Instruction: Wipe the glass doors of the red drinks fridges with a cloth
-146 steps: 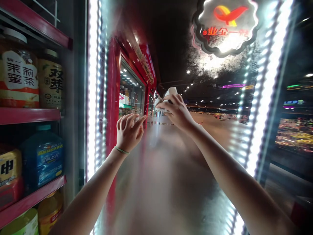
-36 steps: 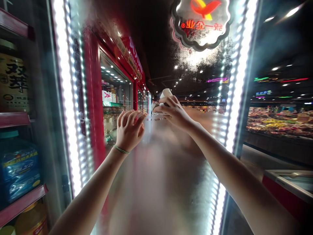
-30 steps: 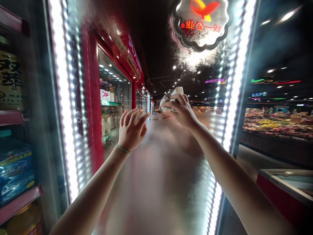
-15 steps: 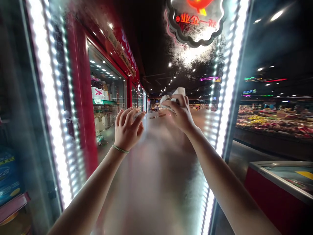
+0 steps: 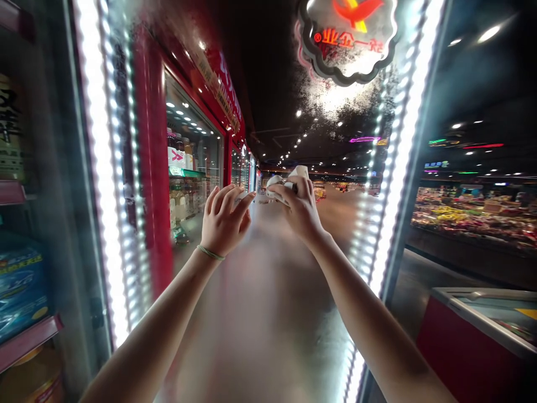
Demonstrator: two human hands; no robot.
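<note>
A glass door point(image 5: 268, 313) edged with bright light strips fills the middle of the view. My right hand point(image 5: 300, 204) is closed round a crumpled white cloth point(image 5: 298, 172), bunched near the glass. To its left, my left hand point(image 5: 226, 215), with a thin green band at the wrist, has its fingers curved and somewhat apart, near or on the glass. The thumb and fingertips point up, and I cannot make out anything held in it. A gap lies between the two hands. Above them is a round sign point(image 5: 352, 39) with mirrored red characters.
A red fridge point(image 5: 151, 168) with bottles stands or is reflected at left. Blue packages point(image 5: 20, 285) rest on a shelf at the far left. A red chest freezer point(image 5: 457, 336) is at lower right, and colourful goods point(image 5: 470, 218) lie behind it.
My right hand and the white cloth have moved left and slightly down, closer to my left hand. The surroundings have shifted right in view, showing more of the left shelf.
</note>
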